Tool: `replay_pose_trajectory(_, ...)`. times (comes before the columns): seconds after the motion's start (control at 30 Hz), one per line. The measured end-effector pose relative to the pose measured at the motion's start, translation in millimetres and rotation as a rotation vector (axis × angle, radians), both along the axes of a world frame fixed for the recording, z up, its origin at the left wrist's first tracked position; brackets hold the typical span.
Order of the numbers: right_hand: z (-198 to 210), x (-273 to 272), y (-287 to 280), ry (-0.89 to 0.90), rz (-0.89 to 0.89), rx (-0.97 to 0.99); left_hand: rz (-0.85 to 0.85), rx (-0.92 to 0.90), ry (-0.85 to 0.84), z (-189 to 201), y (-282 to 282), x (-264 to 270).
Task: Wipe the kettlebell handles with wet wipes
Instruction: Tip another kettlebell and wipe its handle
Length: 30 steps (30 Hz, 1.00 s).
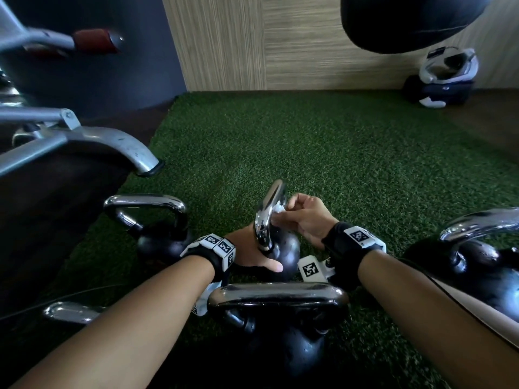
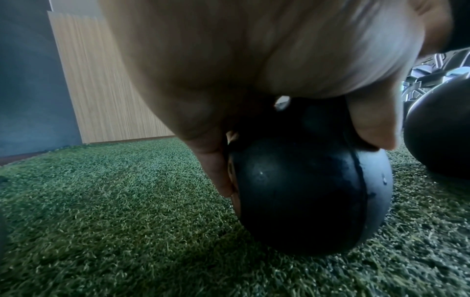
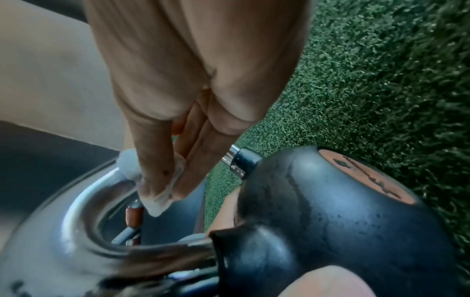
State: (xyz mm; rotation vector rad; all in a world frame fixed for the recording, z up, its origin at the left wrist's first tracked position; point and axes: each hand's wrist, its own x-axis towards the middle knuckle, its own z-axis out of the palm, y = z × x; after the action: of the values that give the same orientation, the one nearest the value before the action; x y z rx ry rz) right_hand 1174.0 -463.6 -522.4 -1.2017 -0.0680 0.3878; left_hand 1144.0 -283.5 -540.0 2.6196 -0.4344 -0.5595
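A black kettlebell [image 1: 283, 252] with a chrome handle [image 1: 268, 211] stands on green turf in the middle of the head view. My left hand [image 1: 248, 251] grips its round body from the left, thumb across the near side; the left wrist view shows fingers [image 2: 216, 166] and thumb curled round the ball [image 2: 305, 191]. My right hand [image 1: 300, 216] pinches a white wet wipe [image 1: 279, 209] against the handle's upper right side. In the right wrist view the wipe [image 3: 157, 195] sits between thumb and fingers on the handle's inner curve [image 3: 84, 211].
Other kettlebells crowd round: one to the left [image 1: 157, 223], one right in front of me [image 1: 280, 310], one at the right [image 1: 477, 262], and a handle at the lower left [image 1: 67, 311]. A steel machine frame [image 1: 84, 136] stands left. Turf [image 1: 337, 153] stretches beyond.
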Motion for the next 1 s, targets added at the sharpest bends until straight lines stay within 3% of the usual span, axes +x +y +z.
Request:
replay_pose_trajectory(0.1,1.2,5.8,1.5,-0.111,-0.121,-0.234,-0.011,0.031,-0.005,-3.5,0.6,1.3)
replay_pose_trajectory(0.23,-3.8,15.4,7.5,-0.155,-0.341,-0.342,0.004,0.062,0.018,-4.3,1.7,1.5)
replay_pose_trajectory(0.43,4.7,13.6,6.4,-0.258,-0.406,-0.532,-0.032,0.018,0.009,-12.0,5.4,-2.9)
replay_pose_trajectory(0.63,4.0,19.5,11.5,-0.246,-0.494,-0.729,-0.036,-0.010,-0.038,-19.6,7.6,-5.0)
replay_pose_trajectory(0.83,8.9,26.4,17.6,-0.269,-0.460,-0.882,-0.097,0.051,-0.077,-10.3,1.2,-10.1)
replay_pose_trajectory(1.0,-7.0,34.0,18.7,-0.169,-0.340,-0.962,-0.116,0.010,-0.070,-3.0,-0.7,-13.4)
